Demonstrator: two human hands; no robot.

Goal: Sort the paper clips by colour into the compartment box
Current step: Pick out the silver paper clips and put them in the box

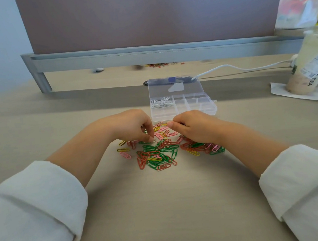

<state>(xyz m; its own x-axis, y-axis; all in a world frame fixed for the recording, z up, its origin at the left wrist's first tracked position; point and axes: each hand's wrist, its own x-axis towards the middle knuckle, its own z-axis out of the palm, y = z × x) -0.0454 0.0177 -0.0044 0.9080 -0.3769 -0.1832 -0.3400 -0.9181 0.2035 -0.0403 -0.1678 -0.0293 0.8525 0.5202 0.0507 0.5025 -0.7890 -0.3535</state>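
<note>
A loose pile of paper clips point(158, 152) in green, red, pink and yellow lies on the desk in front of me. Behind it stands a clear compartment box point(185, 114) with its lid folded back; several white clips point(162, 102) fill its far left compartment. My left hand point(135, 125) hovers over the pile's left side, fingers curled down, and pinches a pale clip point(154, 140) at its fingertips. My right hand point(191, 126) rests on the pile's right part with fingers curled; what it holds is hidden.
A drink cup point(309, 65) on a napkin point(300, 93) stands at the right. A white cable point(237, 68) runs behind the box. A grey partition rail point(147, 53) on a leg closes the back of the wooden desk point(163, 208).
</note>
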